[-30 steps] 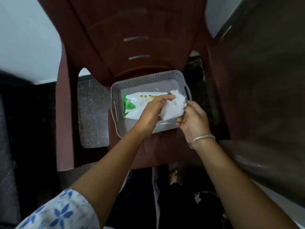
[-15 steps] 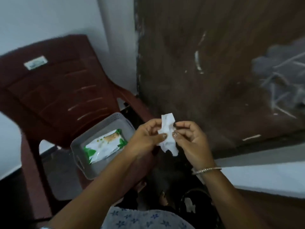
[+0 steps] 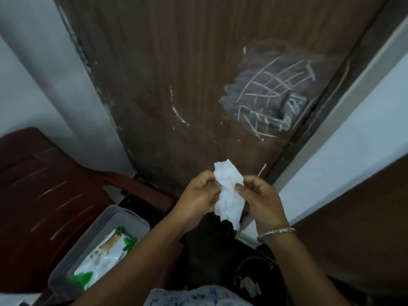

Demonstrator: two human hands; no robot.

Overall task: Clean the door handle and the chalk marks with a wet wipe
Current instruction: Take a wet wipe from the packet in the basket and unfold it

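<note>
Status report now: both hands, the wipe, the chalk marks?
Left hand and right hand both pinch the wet wipe. Chalk marks on door untouched. Nothing between wipe and door.

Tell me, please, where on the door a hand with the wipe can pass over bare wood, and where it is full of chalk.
Bare wood lies between the door's left edge and the short chalk streak. The chalk scribble crowds the right side, by the frame.

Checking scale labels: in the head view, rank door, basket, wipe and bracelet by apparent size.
1. door
2. basket, partly cut off by an arm
3. wipe
4. bracelet
</note>
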